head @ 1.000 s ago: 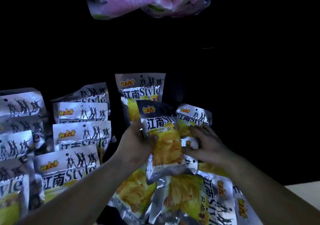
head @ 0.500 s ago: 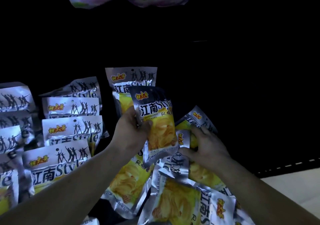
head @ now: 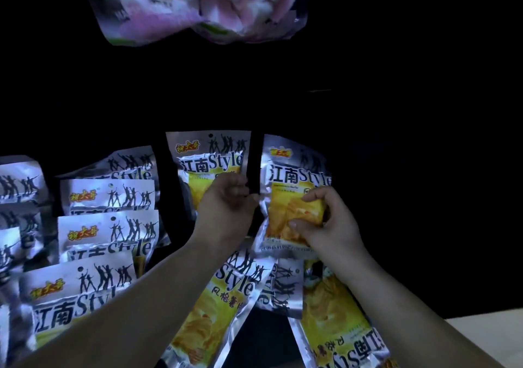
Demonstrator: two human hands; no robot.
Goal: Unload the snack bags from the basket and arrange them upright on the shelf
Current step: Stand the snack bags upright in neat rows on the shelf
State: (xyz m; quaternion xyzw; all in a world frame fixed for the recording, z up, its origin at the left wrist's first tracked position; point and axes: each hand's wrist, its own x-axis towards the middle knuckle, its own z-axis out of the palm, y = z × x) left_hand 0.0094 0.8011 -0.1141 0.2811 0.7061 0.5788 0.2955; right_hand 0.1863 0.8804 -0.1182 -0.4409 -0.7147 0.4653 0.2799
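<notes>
Presently, one held snack bag [head: 291, 178] is kept upright by the right hand [head: 331, 226], whose fingers [head: 315, 196] are curled over the bag's right side while the thumb is pressed against its yellow front panel, so the bag is clamped between them. The left hand [head: 226, 209] is positioned just beside the bag's left edge with its fingers [head: 236, 186] curled inward; whether that edge is pinched by them cannot be told, as the contact point is hidden. The held bag is located just right of a standing bag [head: 209, 158] of the same print, with a narrow dark gap between the two. Further left, rows of bags [head: 107, 197] are arranged upright, one row behind another, with silver tops and printed fronts facing the camera. Below the hands, loose bags [head: 209, 314] are lying flat and overlapping at various angles, one of them turned upside down under the right forearm. At the top of the view, marshmallow bags [head: 198, 5] with pink and white contents are seen. A pale surface [head: 486, 328] is visible at the lower right corner. The remaining background is too dark to be made out.
</notes>
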